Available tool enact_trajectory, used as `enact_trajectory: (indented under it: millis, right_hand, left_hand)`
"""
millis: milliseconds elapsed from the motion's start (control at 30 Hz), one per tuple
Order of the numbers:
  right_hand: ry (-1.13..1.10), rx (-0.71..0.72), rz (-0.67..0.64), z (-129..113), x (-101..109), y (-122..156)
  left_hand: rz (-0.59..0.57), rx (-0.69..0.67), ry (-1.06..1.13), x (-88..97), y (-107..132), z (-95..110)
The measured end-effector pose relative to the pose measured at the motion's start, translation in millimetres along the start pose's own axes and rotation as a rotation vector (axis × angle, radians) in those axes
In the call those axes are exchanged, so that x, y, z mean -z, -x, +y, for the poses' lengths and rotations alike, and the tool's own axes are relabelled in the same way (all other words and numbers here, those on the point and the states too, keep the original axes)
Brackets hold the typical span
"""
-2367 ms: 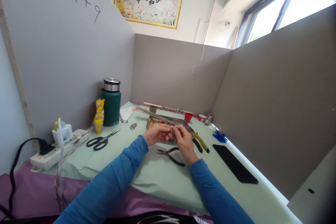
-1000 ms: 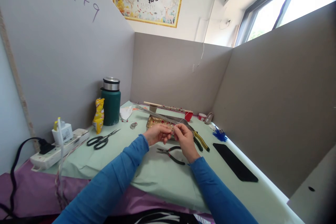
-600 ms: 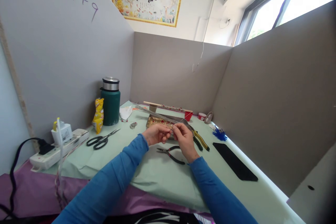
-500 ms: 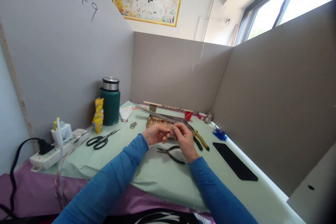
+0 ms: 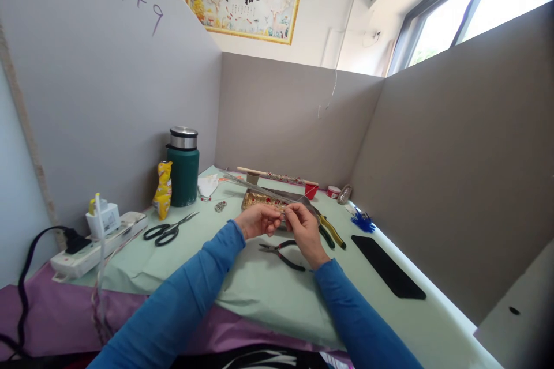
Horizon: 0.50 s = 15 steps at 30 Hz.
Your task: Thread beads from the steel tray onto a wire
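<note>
My left hand [image 5: 258, 220] and my right hand [image 5: 304, 229] meet above the pale green mat [image 5: 242, 277], fingertips pinched together on a tiny piece too small to name. A thin wire seems to run up from my right fingers. Just behind the hands lies a shallow tray of gold and red beads [image 5: 258, 200] with long metal rods [image 5: 255, 187] across it. Black-handled pliers [image 5: 281, 253] lie on the mat below my hands. Yellow-handled pliers [image 5: 331, 232] lie right of my right hand.
Black scissors [image 5: 168, 230], a green flask [image 5: 183, 167], a yellow packet [image 5: 163, 189] and a white power strip [image 5: 97, 242] stand at the left. A black flat pad [image 5: 387, 268], a blue tuft [image 5: 360, 222] and a red cup [image 5: 310, 190] are at the right. Grey partitions enclose the desk.
Both hands stay pinched together at the same spot; only small finger shifts and a slight camera drift show.
</note>
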State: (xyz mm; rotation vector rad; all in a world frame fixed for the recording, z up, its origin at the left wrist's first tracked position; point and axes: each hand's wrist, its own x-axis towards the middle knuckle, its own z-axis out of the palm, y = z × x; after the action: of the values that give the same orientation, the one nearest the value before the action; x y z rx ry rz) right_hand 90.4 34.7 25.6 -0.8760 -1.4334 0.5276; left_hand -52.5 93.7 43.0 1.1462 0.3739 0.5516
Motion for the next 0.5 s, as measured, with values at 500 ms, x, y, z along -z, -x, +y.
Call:
enact_trajectory:
  millis: [500]
  right_hand:
    - [1.009,0.104,-0.62,-10,35,35]
  left_hand:
    - [0.238,-0.117,0.07,4.9,-3,3]
